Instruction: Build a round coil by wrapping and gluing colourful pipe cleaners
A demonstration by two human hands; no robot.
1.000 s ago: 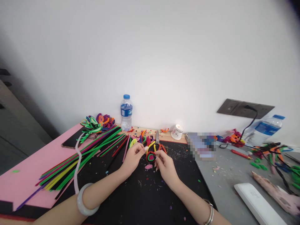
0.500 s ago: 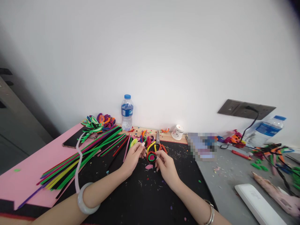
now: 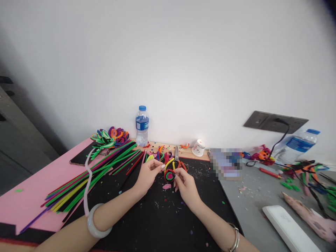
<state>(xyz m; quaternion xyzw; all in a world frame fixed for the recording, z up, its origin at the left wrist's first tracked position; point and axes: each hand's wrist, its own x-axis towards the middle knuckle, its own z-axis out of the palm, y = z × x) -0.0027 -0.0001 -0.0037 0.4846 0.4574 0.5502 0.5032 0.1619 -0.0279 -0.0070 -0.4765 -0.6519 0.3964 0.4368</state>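
A small round coil of pipe cleaner (image 3: 170, 175), dark red and black outside, green within and pink at its centre, is pinched at its right edge by my right hand (image 3: 187, 187). My left hand (image 3: 149, 175) is closed in a pinch just up and left of the coil; whatever lies between its fingertips is too small to make out. Behind the coil lie scissors (image 3: 176, 153), blades toward the wall. A pink oval piece (image 3: 167, 187) rests on the black mat (image 3: 162, 224) below the coil.
Many loose pipe cleaners (image 3: 86, 182) lie at left beside a phone (image 3: 82, 155) and looped bundles (image 3: 105, 138). A water bottle (image 3: 142, 127) and paper cup (image 3: 198, 147) stand along the wall. A white box-like object (image 3: 287, 227) and pink pouch (image 3: 309, 213) are at right.
My left hand has shifted slightly right and down, bringing its fingertips closer to the coil. My right hand keeps its pinch on the coil in nearly the same spot.
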